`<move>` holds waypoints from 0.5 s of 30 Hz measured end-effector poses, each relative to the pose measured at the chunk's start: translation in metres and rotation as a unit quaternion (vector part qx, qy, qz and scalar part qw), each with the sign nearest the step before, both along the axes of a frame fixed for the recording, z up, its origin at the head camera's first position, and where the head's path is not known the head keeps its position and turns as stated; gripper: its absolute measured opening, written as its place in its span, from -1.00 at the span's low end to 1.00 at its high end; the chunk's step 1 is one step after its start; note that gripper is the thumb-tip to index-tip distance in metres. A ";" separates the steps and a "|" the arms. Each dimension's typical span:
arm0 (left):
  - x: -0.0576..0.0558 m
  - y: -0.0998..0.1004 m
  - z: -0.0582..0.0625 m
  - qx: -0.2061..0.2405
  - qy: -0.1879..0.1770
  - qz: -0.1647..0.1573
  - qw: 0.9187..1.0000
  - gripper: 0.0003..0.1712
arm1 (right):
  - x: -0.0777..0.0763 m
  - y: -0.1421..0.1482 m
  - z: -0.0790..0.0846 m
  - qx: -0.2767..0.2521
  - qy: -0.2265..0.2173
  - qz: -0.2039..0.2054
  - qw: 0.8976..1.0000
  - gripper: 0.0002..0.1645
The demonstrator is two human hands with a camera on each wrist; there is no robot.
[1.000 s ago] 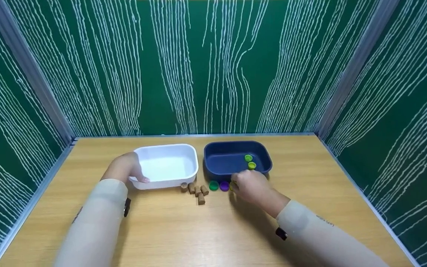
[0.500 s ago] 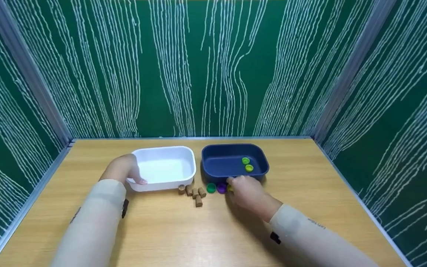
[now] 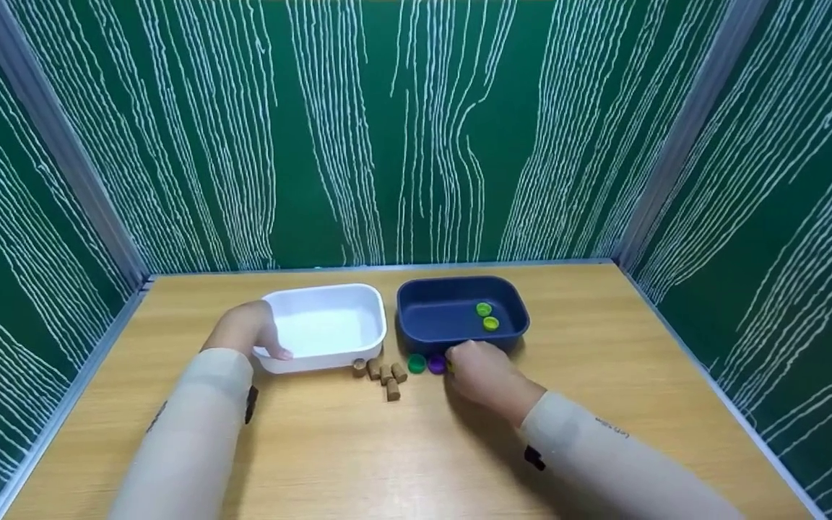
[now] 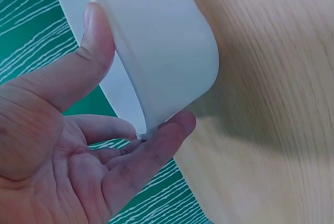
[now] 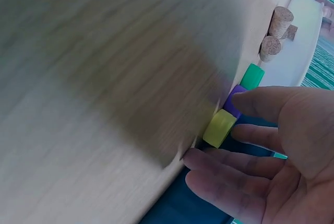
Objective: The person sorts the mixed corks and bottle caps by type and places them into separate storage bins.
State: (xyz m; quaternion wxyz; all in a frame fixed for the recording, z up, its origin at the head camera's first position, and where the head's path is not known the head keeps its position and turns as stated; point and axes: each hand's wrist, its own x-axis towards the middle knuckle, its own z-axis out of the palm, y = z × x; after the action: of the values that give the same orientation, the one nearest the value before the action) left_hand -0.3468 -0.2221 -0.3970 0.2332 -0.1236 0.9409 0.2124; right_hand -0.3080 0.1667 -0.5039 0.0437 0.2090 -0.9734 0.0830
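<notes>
In the head view my left hand (image 3: 248,328) grips the left end of a white plastic box (image 3: 344,359). The left wrist view shows the thumb over its rim and the other fingers at its corner. My right hand (image 3: 487,379) is low at the front of a dark blue box (image 3: 416,334). Its fingers reach round a yellow bottle cap (image 5: 219,128), and the index fingertip touches it. The thumb lies at a purple cap (image 5: 235,102); thumb and fingers stand apart. A green cap (image 3: 417,363) sits beside the purple one. Mostly hidden from the head camera is the yellow cap.
Several corks (image 3: 386,373) lie in front of the white box, near its right corner. Inside the blue box are a lime green cap (image 3: 484,309) and a yellow cap (image 3: 490,324). Green walls (image 3: 445,144) with white lines enclose the wooden table (image 3: 358,462).
The right hand has shifted slightly nearer to me and covers more of the yellow cap on the table. The left hand keeps its hold on the white box. The view sways a little.
</notes>
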 end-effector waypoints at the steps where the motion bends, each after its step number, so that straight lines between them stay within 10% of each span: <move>1: -0.001 -0.001 -0.001 -0.003 0.003 -0.005 1.000 0.08 | 0.000 -0.001 0.001 0.001 0.003 0.000 1.000 -0.75; 15: -0.002 -0.003 -0.004 0.001 0.002 -0.005 1.000 0.08 | -0.002 -0.007 0.008 0.005 -0.037 -0.011 0.999 -0.73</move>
State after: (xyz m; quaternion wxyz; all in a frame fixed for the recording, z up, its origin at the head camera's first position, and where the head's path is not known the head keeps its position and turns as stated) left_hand -0.3492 -0.2254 -0.4012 0.2323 -0.1184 0.9417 0.2125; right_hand -0.3100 0.1600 -0.4961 0.0078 0.1958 -0.9769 0.0855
